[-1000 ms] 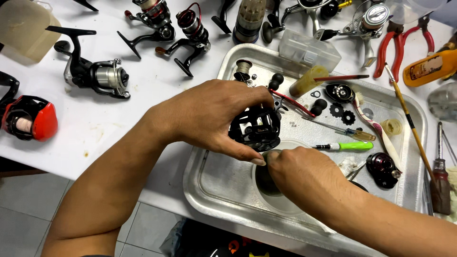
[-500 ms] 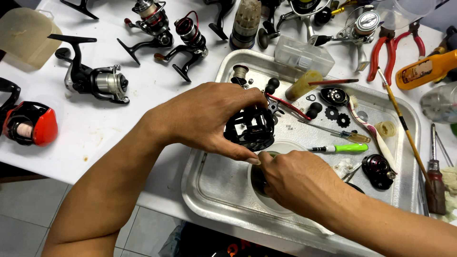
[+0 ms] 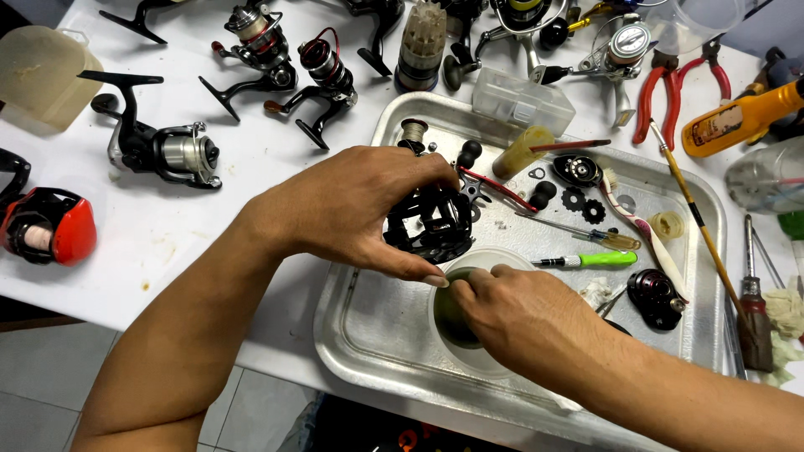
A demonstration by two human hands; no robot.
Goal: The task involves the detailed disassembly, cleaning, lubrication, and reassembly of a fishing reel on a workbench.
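My left hand [image 3: 352, 209] has its grip closed around the black reel body [image 3: 431, 222], holding it over the metal tray [image 3: 377, 335] so loose bits land inside. My right hand [image 3: 523, 314] is pinched at the rim of the white bowl [image 3: 494, 255] just below; I can't tell what's in those fingertips, if anything. The reel looks opened up, dark frame and gears exposed, side cover off. Tray sits on the white table [image 3: 209, 218].
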